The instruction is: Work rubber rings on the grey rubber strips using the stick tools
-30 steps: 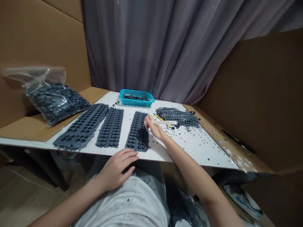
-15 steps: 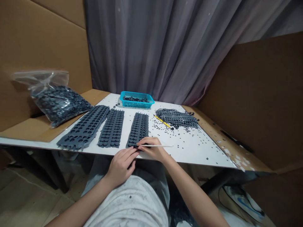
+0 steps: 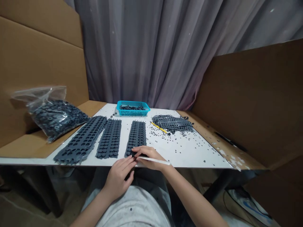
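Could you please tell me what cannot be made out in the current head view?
In the head view:
Studded sheet: near right corner, hidden by the right hand.
White stick: left tip, lost among fingers.
Blue basket: lower contents, hidden by its front wall.
Scattered bits: too small to identify.
Right forearm: cut off by the bottom edge.

Grey curtain (image 3: 142, 53) behind a white tabletop (image 3: 189, 157), between 2 cardboard panels (image 3: 251, 104).

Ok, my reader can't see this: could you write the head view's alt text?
Right hand holding a white stick at the near end of a dark sheet, left hand close by. Blue basket beyond, bag at left.
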Available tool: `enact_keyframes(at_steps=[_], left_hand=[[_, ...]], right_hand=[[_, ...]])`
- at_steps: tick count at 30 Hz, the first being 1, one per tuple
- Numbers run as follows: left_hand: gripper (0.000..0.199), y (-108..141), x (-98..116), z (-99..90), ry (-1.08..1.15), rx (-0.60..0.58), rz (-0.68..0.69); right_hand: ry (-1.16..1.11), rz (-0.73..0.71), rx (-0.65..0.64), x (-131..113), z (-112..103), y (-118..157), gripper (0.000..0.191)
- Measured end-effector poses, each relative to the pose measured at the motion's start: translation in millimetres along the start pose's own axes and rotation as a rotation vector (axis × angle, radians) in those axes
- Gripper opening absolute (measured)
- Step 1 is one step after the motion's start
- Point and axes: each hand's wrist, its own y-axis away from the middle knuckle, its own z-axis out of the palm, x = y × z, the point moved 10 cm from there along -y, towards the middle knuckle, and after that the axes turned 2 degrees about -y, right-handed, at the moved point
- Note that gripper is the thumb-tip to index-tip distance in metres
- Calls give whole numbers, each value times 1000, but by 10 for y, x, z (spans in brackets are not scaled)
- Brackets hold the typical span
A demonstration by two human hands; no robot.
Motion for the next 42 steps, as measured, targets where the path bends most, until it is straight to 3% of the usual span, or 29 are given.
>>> enact_keyframes(at_steps=[7, 13, 16, 19, 24, 28, 34, 42], left_hand=[[32, -25, 19, -49, 0, 44, -22], [29, -38, 19, -70, 10, 64, -26], [31, -30, 14, -47, 15, 50, -33], [32, -20, 15, -38, 10, 48, -31], [31, -8, 13, -37, 5, 58, -22], [31, -5, 0, -27, 3, 53, -23], [34, -5, 0, -31, 1, 59, -27], [30, -23, 13, -76, 2, 98, -36]], right_hand=[[195, -51, -76, 19, 130, 32, 16], [249, -7, 50, 174, 45, 36, 20], [129, 112, 68, 266, -4, 40, 16], [-138, 235, 54, 336, -3, 60, 16], [-283, 176, 5, 209, 13, 32, 17], [-203, 154, -11, 146, -4, 9, 16], [104, 19, -92, 22, 74, 2, 19], [273, -52, -80, 97, 163, 26, 22]])
